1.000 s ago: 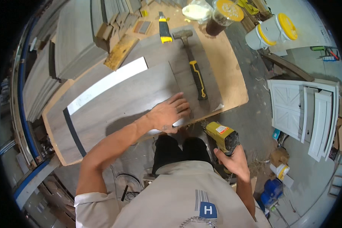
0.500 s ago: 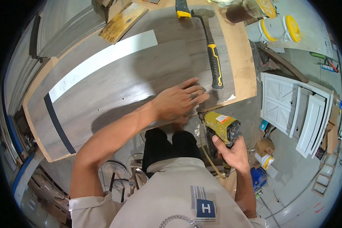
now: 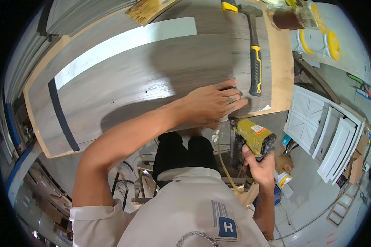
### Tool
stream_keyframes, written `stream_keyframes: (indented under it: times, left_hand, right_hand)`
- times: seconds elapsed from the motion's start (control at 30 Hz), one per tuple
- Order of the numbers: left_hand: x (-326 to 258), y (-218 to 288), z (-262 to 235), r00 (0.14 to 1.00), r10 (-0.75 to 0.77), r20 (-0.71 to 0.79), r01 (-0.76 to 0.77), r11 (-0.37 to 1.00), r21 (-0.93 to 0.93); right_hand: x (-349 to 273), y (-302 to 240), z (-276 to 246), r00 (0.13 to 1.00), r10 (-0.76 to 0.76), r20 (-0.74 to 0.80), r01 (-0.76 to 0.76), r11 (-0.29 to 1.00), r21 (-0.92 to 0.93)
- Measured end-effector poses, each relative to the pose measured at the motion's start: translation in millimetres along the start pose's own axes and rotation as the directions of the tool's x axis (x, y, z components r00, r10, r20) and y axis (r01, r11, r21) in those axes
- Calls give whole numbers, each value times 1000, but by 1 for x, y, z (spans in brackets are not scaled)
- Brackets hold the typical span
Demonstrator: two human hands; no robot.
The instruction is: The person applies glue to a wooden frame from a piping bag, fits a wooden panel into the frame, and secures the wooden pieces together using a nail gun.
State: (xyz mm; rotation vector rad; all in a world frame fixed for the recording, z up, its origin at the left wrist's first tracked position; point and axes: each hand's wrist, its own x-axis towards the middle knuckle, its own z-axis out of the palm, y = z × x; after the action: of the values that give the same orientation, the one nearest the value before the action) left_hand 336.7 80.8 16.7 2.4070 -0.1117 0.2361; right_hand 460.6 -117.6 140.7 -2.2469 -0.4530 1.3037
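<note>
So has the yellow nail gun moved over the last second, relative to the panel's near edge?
Yes. The right hand has brought the yellow nail gun up and in, until its nose sits right under the near edge of the grey wood-grain panel, beside the left hand.

A woodworking shop, clearly: a wood-grain panel (image 3: pixel 152 78) across the bench at centre, a hammer (image 3: pixel 254 49) upper right, stacked boards (image 3: pixel 24 53) at the left edge, white cabinet doors (image 3: pixel 325 131) leaning at right, a yellow nail gun (image 3: pixel 253 138) below the bench.

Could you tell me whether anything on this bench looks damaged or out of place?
Nothing is clearly wrong. The left hand presses flat on the grey panel, the right hand holds the yellow nailer at its edge, and the hammer lies flat.
</note>
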Motion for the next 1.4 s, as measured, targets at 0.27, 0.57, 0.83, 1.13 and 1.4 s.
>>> stream_keyframes:
  times: [0.27, 0.57, 0.83, 1.13, 1.4]
  left_hand:
    - [1, -3, 4, 998, -17, 60, 15, 999, 29]
    - [0, -6, 5, 998, 11, 57, -15, 997, 70]
    - [1, -3, 1, 997, -8, 76, 5, 999, 31]
    - [2, -5, 5, 999, 8, 41, -11, 997, 71]
    - [-1, -6, 7, 1000, 12, 16, -13, 997, 71]
  right_hand:
    - [1, -6, 0, 1000, -12, 12, 12, 999, -50]
    - [1, -3, 4, 997, -79, -9, 74, 960, -269]
    - [0, -9, 4, 998, -68, 12, 69, 962, -264]
    - [1, -29, 6, 997, -78, 24, 81, 909, -410]
    - [10, -26, -4, 999, -53, 3, 53, 985, -166]
